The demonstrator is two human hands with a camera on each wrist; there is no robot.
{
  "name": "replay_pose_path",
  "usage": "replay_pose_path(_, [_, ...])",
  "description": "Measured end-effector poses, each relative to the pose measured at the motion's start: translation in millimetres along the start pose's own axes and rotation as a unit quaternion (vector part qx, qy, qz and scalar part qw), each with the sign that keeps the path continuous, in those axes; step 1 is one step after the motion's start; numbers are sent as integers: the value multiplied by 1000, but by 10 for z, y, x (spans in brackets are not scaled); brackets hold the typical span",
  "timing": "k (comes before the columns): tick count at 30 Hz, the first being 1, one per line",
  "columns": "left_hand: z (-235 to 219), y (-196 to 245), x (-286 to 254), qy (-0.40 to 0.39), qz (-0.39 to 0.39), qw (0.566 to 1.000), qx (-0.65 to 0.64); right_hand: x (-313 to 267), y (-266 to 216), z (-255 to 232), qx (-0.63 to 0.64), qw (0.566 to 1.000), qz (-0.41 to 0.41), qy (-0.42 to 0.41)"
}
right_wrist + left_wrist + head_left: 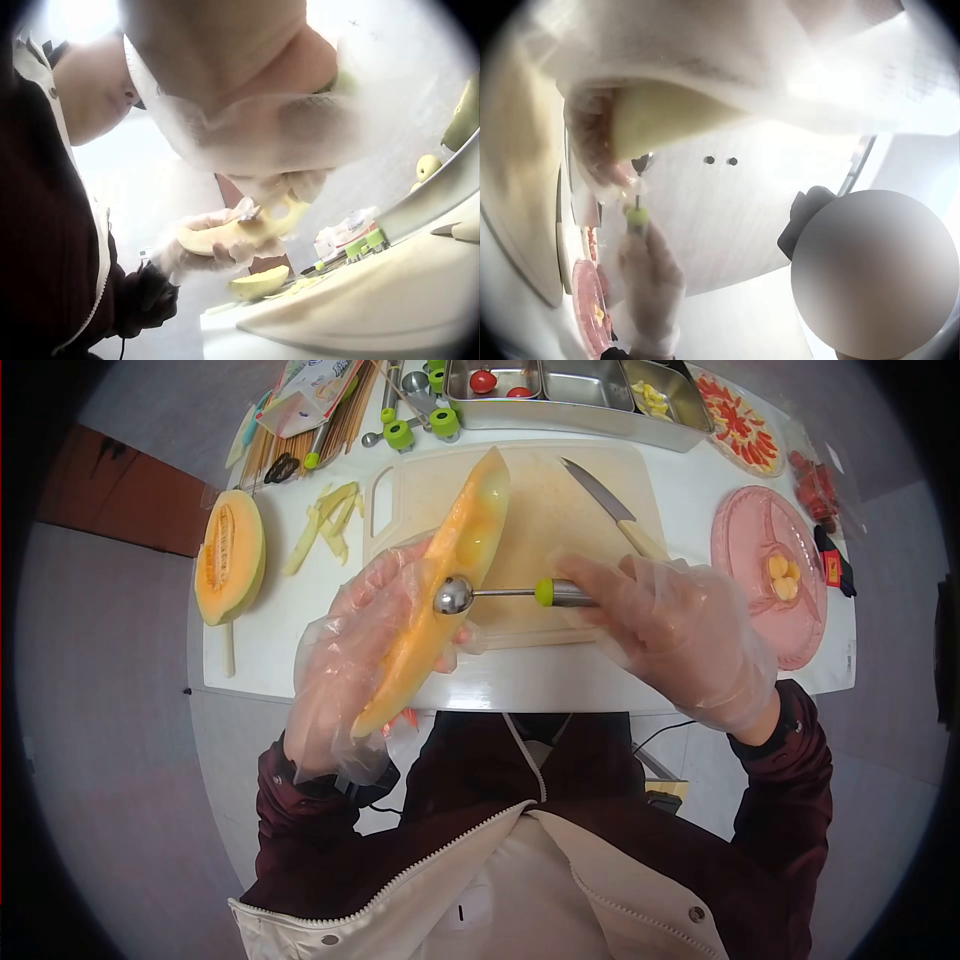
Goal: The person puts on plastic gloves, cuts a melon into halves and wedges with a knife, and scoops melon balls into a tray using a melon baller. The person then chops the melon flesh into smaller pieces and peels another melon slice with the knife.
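Left of centre, a plastic-gloved left hand curls round a long, orange-fleshed melon wedge; right of centre, the gloved right hand grasps a steel, green-collared melon baller, scoop against flesh.

Gloved right hand, large and blurred, left hand beneath it gripping a melon wedge, scoop at the wedge between both hands, cut melon on the counter lower than the left hand, green-ended utensils below the right.
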State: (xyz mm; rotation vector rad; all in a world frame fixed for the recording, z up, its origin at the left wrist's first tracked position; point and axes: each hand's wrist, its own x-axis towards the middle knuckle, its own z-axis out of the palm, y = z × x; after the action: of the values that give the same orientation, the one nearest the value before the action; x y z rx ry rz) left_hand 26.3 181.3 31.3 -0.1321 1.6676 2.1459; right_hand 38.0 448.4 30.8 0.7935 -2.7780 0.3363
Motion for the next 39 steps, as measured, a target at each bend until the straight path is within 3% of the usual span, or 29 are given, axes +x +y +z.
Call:
replay_pose_path(5, [-25,41,-5,-16,-2,999,35,-33,81,91,136,989,47,-40])
replay_pose_path(9, [-2,88,-30,-28,14,997,-66,-66,125,126,95,995,25,-7])
replay_pose_path(11, [-18,139,-65,-51,1,997,53,-118,170,125,15,999,-31,37])
replay_pose_path(14, [-25,115,-70,-65,5,994,83,-96,165,61,-34,997,-30,66])
replay_pose_path(21, [51,88,-78,-36,43,995,87,-114,169,28,0,999,15,35])
replay_pose_path(27, [36,73,-67,-33,36,996,81,-128,182,106,111,991,68,-11])
replay_pose_path(29, [-53,74,-68,-103,44,992,56,-160,194,161,184,979,83,-8])
replay_pose_path(33, [-53,46,-68,-89,44,994,48,-152,141,171,259,957,122,-52])
replay_pose_path(35, [-57,40,-59,-92,56,993,57,-167,111,235,355,917,168,-77])
replay_pose_path(36, [-49,47,-63,-93,57,992,56,-166,90,243,354,917,168,-77])
replay_pose_path(38, [-32,66,-77,-84,60,993,58,-162,38,265,449,857,227,-107])
replay_pose_path(39, [-33,68,-79,-84,60,993,58,-171,18,292,449,857,227,-107])
